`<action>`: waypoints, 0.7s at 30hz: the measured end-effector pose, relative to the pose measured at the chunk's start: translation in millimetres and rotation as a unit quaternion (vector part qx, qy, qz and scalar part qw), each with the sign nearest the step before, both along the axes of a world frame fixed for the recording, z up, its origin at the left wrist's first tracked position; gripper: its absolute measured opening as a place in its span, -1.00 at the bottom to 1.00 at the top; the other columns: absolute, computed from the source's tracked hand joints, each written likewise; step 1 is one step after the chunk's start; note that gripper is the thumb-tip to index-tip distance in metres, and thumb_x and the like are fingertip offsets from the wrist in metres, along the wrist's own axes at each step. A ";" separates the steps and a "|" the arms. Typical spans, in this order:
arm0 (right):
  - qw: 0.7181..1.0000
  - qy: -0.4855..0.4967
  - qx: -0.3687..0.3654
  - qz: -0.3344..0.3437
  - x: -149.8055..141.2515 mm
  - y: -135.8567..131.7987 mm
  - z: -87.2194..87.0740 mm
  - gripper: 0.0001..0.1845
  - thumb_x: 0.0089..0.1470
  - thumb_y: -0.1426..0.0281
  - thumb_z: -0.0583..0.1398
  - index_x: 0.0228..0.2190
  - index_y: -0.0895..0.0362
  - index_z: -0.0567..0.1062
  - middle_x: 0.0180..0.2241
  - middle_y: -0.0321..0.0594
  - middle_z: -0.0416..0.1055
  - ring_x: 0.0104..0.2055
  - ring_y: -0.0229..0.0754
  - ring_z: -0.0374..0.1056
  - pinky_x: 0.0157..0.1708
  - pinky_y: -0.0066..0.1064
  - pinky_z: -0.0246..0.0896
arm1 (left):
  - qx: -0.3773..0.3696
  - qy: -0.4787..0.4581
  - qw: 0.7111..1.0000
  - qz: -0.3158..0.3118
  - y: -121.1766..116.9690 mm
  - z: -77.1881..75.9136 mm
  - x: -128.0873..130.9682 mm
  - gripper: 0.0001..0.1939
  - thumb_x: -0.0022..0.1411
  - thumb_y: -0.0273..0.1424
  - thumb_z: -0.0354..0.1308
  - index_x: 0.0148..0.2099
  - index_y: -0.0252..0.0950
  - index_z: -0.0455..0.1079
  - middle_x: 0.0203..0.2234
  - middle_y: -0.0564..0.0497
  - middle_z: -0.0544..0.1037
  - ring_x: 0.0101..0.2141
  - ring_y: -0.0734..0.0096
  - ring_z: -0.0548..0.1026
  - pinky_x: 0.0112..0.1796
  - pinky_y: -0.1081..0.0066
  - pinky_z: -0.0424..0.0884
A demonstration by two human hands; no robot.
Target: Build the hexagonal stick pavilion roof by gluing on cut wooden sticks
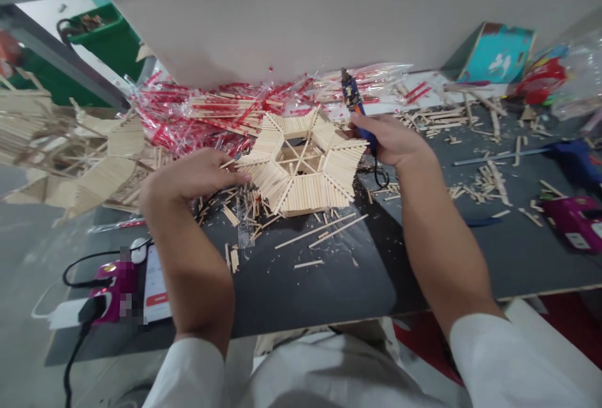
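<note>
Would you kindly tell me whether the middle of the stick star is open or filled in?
Open: only thin crossed sticks span the middle of the stick star, with gaps between them.

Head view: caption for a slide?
Left hand at the edge of a star-shaped stick model, right hand holding a blue-handled tool.

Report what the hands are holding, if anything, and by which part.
Left hand has the star-shaped stick model by its left edge; right hand has the dark-tipped tool by its blue handle.
</note>
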State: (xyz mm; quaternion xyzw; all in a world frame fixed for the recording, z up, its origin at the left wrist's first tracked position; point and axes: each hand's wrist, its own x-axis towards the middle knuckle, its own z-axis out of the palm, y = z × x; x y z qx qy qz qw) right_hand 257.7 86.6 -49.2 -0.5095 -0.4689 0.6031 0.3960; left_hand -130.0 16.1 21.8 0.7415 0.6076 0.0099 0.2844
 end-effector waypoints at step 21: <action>0.980 -0.086 -0.007 0.179 55.7 -23.2 36.5 -0.28 -0.17 -0.15 0.54 -0.29 0.17 0.52 -0.31 -0.09 0.65 -0.66 -0.50 0.08 -0.64 -0.40 -0.29 | 0.007 -0.183 0.983 0.004 15.8 -15.2 13.4 -0.70 0.22 -0.07 0.35 -0.36 -0.19 0.52 -0.57 0.11 0.35 -0.54 0.44 0.24 -0.45 0.38 0.13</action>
